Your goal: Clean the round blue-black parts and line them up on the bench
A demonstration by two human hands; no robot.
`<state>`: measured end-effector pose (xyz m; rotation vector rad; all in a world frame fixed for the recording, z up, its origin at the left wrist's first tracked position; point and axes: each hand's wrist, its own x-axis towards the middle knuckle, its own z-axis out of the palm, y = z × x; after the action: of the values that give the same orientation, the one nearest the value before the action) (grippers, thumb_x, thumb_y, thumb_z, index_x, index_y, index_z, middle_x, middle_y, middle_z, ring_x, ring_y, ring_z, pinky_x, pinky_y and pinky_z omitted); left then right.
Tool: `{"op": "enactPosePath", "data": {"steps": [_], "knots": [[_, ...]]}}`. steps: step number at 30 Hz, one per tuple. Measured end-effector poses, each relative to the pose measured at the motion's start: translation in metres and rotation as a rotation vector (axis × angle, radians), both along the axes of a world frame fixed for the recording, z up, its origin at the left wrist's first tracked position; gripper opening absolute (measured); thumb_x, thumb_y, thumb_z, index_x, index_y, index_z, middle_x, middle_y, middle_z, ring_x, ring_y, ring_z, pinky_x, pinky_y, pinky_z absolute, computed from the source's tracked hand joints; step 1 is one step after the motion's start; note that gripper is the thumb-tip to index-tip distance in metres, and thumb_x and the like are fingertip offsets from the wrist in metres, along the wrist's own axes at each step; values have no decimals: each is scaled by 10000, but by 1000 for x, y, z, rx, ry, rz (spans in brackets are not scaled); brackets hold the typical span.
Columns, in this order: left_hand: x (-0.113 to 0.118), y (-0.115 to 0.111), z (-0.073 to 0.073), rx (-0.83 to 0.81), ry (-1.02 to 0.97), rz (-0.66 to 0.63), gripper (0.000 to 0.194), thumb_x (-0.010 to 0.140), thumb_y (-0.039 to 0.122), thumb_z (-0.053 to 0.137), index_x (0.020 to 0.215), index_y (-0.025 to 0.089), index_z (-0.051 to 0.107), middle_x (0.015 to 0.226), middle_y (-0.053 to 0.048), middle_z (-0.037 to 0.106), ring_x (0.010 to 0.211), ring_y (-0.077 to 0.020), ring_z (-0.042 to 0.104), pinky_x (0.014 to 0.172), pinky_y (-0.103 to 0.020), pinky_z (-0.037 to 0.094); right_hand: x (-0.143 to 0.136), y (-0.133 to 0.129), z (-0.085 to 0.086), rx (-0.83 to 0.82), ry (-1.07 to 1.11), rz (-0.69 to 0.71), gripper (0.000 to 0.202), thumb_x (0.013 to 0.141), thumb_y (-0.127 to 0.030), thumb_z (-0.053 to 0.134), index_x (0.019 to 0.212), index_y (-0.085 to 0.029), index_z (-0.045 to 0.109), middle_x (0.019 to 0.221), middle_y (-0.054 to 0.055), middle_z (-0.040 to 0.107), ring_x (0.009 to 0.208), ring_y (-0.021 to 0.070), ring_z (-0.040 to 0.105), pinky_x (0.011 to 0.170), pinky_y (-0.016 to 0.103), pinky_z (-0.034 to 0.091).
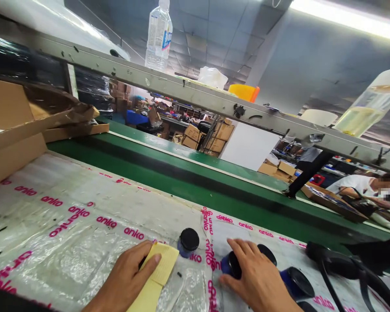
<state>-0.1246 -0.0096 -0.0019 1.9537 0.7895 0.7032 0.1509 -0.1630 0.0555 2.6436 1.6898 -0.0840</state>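
Both hands are coming into view from the bottom edge, forearms cut off by the frame. The left hand [125,279] is lying palm down, wrist low, its back turned up toward the camera — the thumb is stretching out to the right and pressing flat, while the other fingers are curling underneath, hidden from sight. The right hand [255,277] is sitting just right of centre, also palm down, with its fingers [238,248] spread slightly and reaching forward and left, bent at the knuckles in a loose, half-closed cup — the thumb is angling out along the lower left side. The two hands are resting apart, not touching each other.
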Motion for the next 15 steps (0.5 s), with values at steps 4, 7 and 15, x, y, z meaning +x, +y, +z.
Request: {"op": "enactPosePath", "data": {"steps": [4,7,15], "knots": [[-1,-2,-7,-54,-33,19,438,992,585,489,801,224,649,814,-19,697,785,-199,635,728,-263,504,-27,40,16,58,153,388,769,868,-150,588,1595,-287,378,1714,45,319,1551,265,351,1259,463,357],[-3,-1,-9,-83,-20,-2,455,1008,600,445,839,229,646,845,-14,711,801,-191,645,722,-247,497,-42,66,22,13,227,608,759,822,-39,549,1526,-315,478,1641,25,456,1447,253,493,1192,416,442],[-2,8,-29,65,-52,115,376,868,624,655,871,252,708,854,3,753,812,-220,699,747,-242,584,-54,85,0,98,94,207,538,834,-570,711,1123,-116,708,1145,187,710,1083,373,704,935,517,596]]}}
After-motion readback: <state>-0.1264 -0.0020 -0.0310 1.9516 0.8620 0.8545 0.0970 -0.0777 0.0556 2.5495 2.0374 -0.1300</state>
